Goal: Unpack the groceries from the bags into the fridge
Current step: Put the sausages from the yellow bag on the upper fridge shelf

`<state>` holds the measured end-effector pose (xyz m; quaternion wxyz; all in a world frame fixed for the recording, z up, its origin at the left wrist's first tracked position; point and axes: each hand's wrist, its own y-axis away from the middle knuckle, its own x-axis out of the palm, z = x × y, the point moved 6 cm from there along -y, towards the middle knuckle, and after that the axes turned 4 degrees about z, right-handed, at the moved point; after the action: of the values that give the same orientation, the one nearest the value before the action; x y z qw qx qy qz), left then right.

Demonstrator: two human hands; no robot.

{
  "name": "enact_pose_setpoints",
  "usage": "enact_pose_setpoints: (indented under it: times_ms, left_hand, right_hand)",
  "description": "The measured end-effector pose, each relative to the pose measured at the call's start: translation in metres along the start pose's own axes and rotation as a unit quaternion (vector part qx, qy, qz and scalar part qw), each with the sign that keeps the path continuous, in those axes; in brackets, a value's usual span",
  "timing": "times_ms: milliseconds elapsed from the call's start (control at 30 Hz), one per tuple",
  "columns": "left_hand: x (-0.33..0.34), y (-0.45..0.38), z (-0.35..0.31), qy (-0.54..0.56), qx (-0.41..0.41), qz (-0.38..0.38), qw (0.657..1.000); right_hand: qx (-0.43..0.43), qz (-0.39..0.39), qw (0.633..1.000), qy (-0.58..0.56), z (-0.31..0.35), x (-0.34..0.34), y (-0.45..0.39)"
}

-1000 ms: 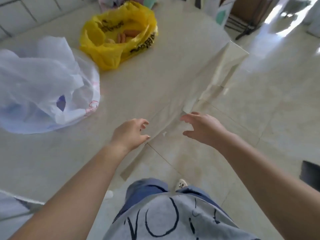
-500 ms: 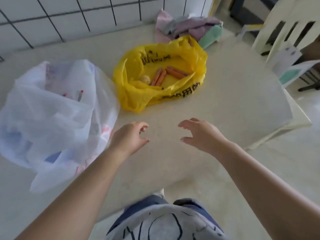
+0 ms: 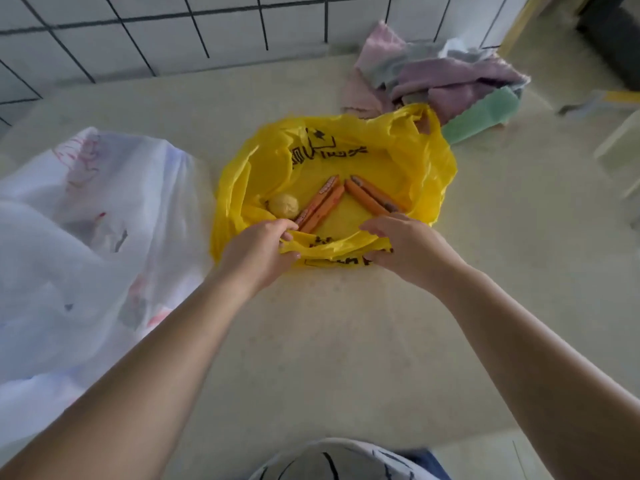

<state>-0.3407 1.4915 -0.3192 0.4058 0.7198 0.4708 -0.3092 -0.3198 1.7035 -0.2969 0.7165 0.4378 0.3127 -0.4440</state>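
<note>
my left hand (image 3: 257,253) and right hand (image 3: 403,249) each pinch the near rim of the yellow bag (image 3: 420,168) on the bench (image 3: 329,323), and pulling unevenly could, i think, spill its sausages (image 3: 369,197).

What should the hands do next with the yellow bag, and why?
Probably pull the near rim wider. Both the left hand and right hand pinch the yellow bag, and the sausages inside lie untouched.

Bare forearms; white black-lettered shirt (image 3: 346,460)
</note>
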Motion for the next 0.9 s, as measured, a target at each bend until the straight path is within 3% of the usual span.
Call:
enact_pose_setpoints:
  times_ms: [200, 433, 600, 900]
  left_hand:
    - [-0.004, -0.050, -0.035, 0.009, -0.015, -0.047, 0.999]
    - [0.014, -0.106, -0.054, -0.124, -0.034, 0.002, 0.992]
    - [0.033, -0.123, -0.048, -0.219, -0.058, 0.032, 0.974]
    - [0.049, -0.142, -0.047, -0.243, -0.093, 0.075, 0.963]
  right_hand:
    - [-0.015, 0.025, 0.999, 0.023, -0.040, -0.032, -0.064]
    - [-0.003, 0.065, 0.997, 0.030, -0.063, -0.032, -0.116]
    - [0.024, 0.052, 0.998, 0.041, -0.073, -0.008, -0.133]
    - [0.051, 0.032, 0.996, 0.062, -0.072, 0.013, -0.138]
